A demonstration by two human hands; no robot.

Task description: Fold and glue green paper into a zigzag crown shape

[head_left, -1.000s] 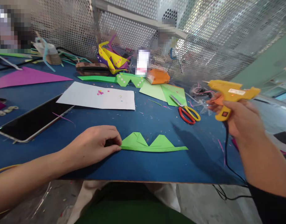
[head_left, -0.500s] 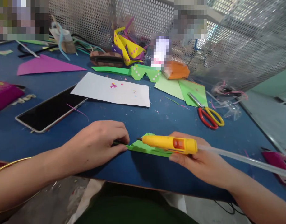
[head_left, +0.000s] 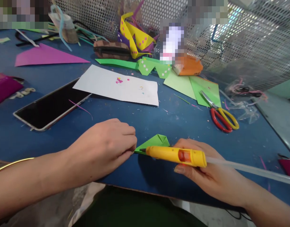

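Observation:
A yellow hot glue gun point(head_left: 167, 154) lies in my right hand point(head_left: 201, 167), which is closed around it. A long clear glue stick point(head_left: 244, 168) sticks out of its back end toward the right. The gun's dark nozzle rests at or just above a folded piece of green paper point(head_left: 156, 142). My left hand point(head_left: 107, 149) is closed, its thumb and fingers pinching the left end of that paper near the table's front edge. Part of the paper is hidden behind the gun and by my left fingers.
Scissors point(head_left: 223, 116) with red and yellow handles lie to the right. White paper point(head_left: 135, 91) with small bits overlaps a phone point(head_left: 45, 107) at left. Behind are green paper glasses point(head_left: 154, 66), a yellow paper piece point(head_left: 137, 39), an orange packet point(head_left: 188, 65) and purple paper point(head_left: 48, 56).
The view has shifted slightly. The glue gun's nozzle has come down close to the green paper beside my left fingers. My right thumb no longer lies on the paper's edge.

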